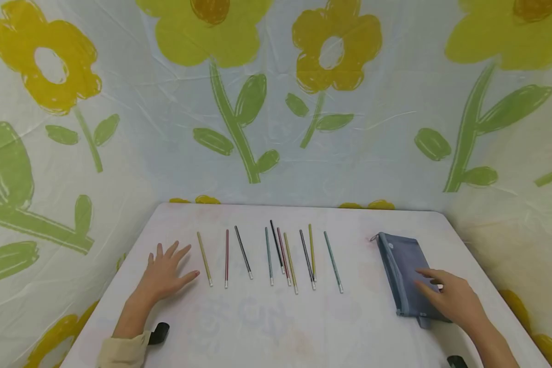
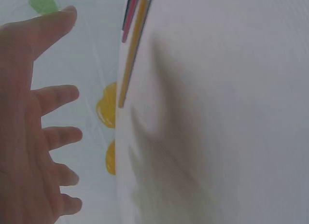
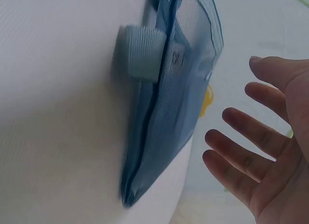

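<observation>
Several pencils in yellow, red, black and teal lie across the middle of the table, most pointing away from me; the leftmost is a yellow pencil (image 1: 204, 258). Left of it my left hand (image 1: 164, 276) hovers with fingers spread, holding nothing; its shadow falls on the table in the left wrist view. A blue zippered pencil case (image 1: 402, 276) with a see-through mesh face lies flat at the right. Over its right side hangs my right hand (image 1: 453, 296), fingers loosely bent and gripping nothing. In the right wrist view, those fingers are apart from the case.
The white table (image 1: 239, 332) has rounded far corners. Behind it and at both sides hang cloth walls (image 1: 372, 163) printed with yellow flowers. Near the middle, some pencils lie close together or cross. A small fabric tab (image 3: 145, 52) sticks out from the case.
</observation>
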The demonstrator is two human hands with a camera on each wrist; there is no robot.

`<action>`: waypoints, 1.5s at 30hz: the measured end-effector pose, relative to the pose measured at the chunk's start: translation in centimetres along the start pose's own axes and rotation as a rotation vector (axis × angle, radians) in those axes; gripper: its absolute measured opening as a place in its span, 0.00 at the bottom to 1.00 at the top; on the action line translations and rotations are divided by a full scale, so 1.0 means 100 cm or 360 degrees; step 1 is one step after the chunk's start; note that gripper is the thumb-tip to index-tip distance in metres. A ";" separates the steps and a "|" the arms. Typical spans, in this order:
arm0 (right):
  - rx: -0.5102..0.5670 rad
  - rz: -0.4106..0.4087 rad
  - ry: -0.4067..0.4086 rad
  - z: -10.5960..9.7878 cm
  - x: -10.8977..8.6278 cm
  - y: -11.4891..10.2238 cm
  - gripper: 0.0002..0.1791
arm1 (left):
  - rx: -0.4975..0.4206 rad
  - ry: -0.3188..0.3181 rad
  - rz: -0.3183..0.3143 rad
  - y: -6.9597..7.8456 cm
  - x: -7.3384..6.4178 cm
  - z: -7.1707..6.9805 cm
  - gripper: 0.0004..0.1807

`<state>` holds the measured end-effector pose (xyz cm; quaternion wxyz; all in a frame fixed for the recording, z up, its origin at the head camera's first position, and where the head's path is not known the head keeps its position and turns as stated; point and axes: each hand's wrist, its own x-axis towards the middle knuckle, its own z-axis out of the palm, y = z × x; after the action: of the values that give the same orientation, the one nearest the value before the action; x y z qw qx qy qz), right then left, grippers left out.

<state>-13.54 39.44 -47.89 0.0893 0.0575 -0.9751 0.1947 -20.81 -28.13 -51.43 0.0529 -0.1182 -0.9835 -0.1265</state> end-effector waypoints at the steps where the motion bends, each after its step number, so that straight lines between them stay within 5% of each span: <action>1: 0.0002 -0.0004 -0.0001 0.001 0.002 -0.003 0.23 | -0.0021 -0.0007 -0.0001 0.001 0.000 0.000 0.45; 10: -0.0023 -0.0084 0.0014 0.011 0.020 -0.021 0.24 | -0.0153 0.0019 0.0067 0.021 0.004 -0.004 0.38; 22: -0.0153 0.0008 -0.0084 0.021 0.042 -0.043 0.27 | -0.0275 0.0026 0.0144 0.051 0.009 -0.008 0.28; 30: -0.0090 0.0100 -0.0105 0.030 0.053 -0.041 0.23 | -0.0364 -0.0008 0.0142 0.062 0.010 -0.006 0.27; 35: -0.0056 0.0091 -0.0189 0.030 0.056 -0.031 0.21 | -0.0408 -0.0015 0.0186 0.073 0.011 -0.001 0.25; 45: 0.0151 0.0032 -0.0155 0.035 0.058 -0.025 0.18 | -0.0382 -0.0021 0.0277 0.092 0.011 0.011 0.22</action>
<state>-19.36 35.36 -49.06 0.0370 0.0615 -0.9685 0.2385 -19.67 -18.98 -50.19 0.0428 -0.2095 -0.9477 -0.2372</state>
